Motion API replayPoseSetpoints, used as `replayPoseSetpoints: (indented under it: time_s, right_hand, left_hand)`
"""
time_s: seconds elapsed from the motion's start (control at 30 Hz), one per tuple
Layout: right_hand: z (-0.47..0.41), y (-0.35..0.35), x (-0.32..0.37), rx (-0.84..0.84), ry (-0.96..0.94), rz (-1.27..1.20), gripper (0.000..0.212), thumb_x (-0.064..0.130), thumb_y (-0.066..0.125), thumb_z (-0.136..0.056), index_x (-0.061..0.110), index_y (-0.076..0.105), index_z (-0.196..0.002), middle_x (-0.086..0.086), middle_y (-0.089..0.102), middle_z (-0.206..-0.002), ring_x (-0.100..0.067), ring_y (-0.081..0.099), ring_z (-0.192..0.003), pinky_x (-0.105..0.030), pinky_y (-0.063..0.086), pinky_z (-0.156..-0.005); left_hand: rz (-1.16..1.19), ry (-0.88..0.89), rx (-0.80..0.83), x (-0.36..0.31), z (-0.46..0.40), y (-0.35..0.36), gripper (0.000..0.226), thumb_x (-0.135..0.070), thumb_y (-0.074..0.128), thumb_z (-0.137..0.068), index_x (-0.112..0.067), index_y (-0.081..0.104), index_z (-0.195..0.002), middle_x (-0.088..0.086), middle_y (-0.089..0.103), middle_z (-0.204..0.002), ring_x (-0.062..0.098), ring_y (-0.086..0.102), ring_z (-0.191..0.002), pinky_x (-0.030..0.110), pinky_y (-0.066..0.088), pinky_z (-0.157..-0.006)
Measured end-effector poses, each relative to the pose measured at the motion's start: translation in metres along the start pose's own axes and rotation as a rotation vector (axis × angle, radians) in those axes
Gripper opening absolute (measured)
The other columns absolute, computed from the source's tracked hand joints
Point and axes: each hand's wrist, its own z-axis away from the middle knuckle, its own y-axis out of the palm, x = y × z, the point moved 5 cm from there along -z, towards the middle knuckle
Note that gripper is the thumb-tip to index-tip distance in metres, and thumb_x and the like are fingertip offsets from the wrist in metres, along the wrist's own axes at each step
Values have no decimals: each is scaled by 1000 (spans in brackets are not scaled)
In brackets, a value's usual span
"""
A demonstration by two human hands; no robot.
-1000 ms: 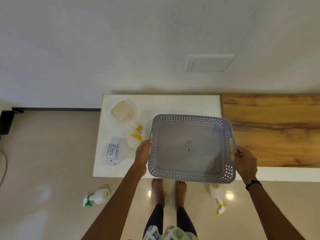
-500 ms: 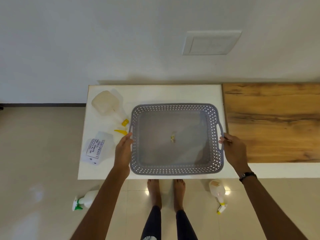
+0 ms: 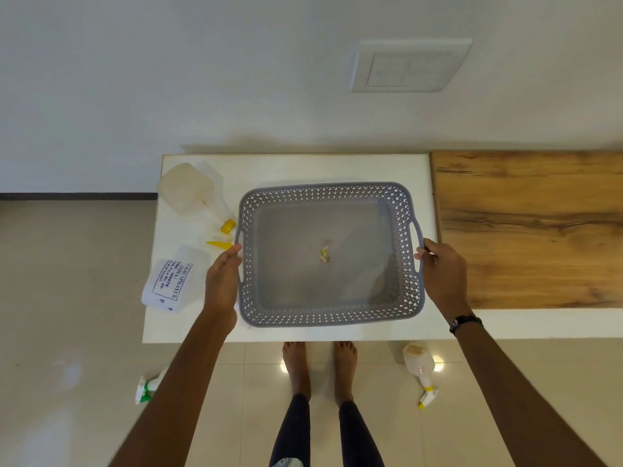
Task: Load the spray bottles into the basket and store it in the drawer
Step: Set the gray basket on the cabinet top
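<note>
A grey perforated basket [image 3: 328, 316] rests on the white tabletop [image 3: 303, 168], with only a small scrap at its centre. My left hand [image 3: 222, 279] grips its left handle and my right hand [image 3: 441, 274] grips its right handle. Two translucent spray bottles lie on the table left of the basket: one with a yellow collar [image 3: 188, 190] at the back and one with a printed label [image 3: 170, 281] nearer me. On the floor lie a green-nozzled bottle [image 3: 145, 387], partly hidden by my left arm, and a yellow-nozzled bottle [image 3: 419, 365].
A wooden surface [image 3: 526, 227] adjoins the white table on the right. A white wall with a switch plate [image 3: 409, 65] rises behind. My bare feet [image 3: 318, 365] stand on the beige tiled floor at the table's front edge. No drawer is in sight.
The basket has come down and away from me, from tilted above the table's front edge to flat on the tabletop. Both hands stayed on its handles.
</note>
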Motion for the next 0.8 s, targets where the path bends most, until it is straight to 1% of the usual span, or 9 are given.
replayPoseSetpoints:
  time_s: [0.1,0.23,0.33,0.4,0.47,0.57,0.67,0.73,0.8]
  right_hand:
    - [2,0,4,-7,-23,71,19,-4,52,-92,-2,69,-100,-22,69,-90,-20,51,-72,-22,33,-60]
    - [7,2,7,8,-13,93,19,-6,52,-91,-3,69,-99,-23,69,-91,-29,63,-77,-21,36,-61]
    - [9,2,8,5,0,97,19,-5,52,-92,-4,70,-97,-24,69,-90,-25,58,-72,-15,32,-53]
    - [9,3,8,9,21,92,19,-4,51,-92,-4,70,-99,-24,69,-91,-25,58,-73,-20,37,-59]
    - [10,2,8,13,52,87,20,-2,52,-93,-4,69,-102,-24,69,-94,-32,64,-80,-26,40,-67]
    - [11,3,11,23,100,95,21,-1,51,-93,-3,69,-105,-24,69,-97,-36,65,-86,-30,46,-71]
    - [15,2,14,40,148,161,22,0,50,-93,-4,69,-103,-24,69,-96,-37,64,-88,-27,41,-71]
    - [17,1,17,55,173,184,22,-1,49,-93,-5,69,-103,-25,68,-98,-37,63,-88,-27,39,-70]
    - [19,-1,26,37,158,213,25,-3,48,-92,-3,65,-111,-25,66,-105,-39,62,-91,-32,45,-72]
  left_hand:
    - [1,5,3,-2,1,1,35,-13,45,-96,-17,53,-130,2,50,-139,20,45,-125,34,37,-99]
    - [-12,13,6,-8,1,1,37,-13,43,-98,-17,50,-133,1,48,-139,12,44,-110,29,36,-90]
    - [-23,9,11,-10,3,2,38,-13,42,-98,-17,48,-135,1,47,-141,10,43,-108,26,37,-85]
    - [-36,16,14,-11,7,1,39,-13,42,-98,-17,47,-136,1,46,-141,9,42,-108,25,37,-84]
    - [-39,27,15,-12,11,2,39,-13,42,-98,-17,46,-137,0,46,-141,9,42,-106,24,37,-83]
    - [-54,26,28,-14,12,2,39,-15,42,-98,-17,45,-137,-4,50,-125,5,49,-85,16,40,-69]
    - [-82,36,35,-13,9,2,38,-17,41,-99,-20,44,-137,-10,46,-111,-10,43,-71,6,37,-54]
    - [-99,36,51,-13,7,1,37,-19,41,-99,-20,44,-136,-11,45,-112,-10,43,-72,7,38,-54]
    - [-105,50,62,-14,7,-2,36,-19,43,-99,-19,46,-135,-12,47,-116,-4,49,-80,14,42,-68]
